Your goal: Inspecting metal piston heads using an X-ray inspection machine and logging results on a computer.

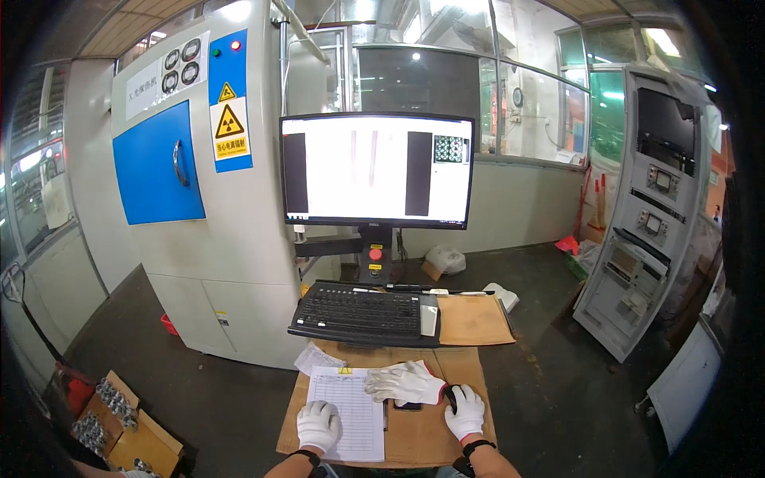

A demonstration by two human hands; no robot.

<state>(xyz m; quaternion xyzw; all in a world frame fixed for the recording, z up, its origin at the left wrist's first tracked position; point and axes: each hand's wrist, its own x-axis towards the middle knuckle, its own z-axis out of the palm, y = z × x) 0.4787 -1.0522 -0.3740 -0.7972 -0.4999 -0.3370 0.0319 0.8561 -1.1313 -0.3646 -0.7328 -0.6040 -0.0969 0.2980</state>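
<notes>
My left hand (319,426), in a white knit glove, rests on a printed table sheet (358,422) on the cardboard-covered desk (291,430). Its fingers look loosely bent, with nothing visible in them. At the right, my right hand (467,413), gloved alike, lies over a black computer mouse (453,397). Between the hands, a pair of white gloves (406,382) lies partly on the sheet. A dark, phone-like object (409,406) shows from under them. Beyond stand a black keyboard (362,312) and a lit monitor (378,169) with a pale grey picture.
At left rises a large grey cabinet (247,271) with a blue door (159,165) and a radiation warning sign. A red button (375,255) sits below the monitor. Boxes of metal parts (115,402) stand lower left, near what seems another person's forearm. An instrument rack (637,223) leans at right.
</notes>
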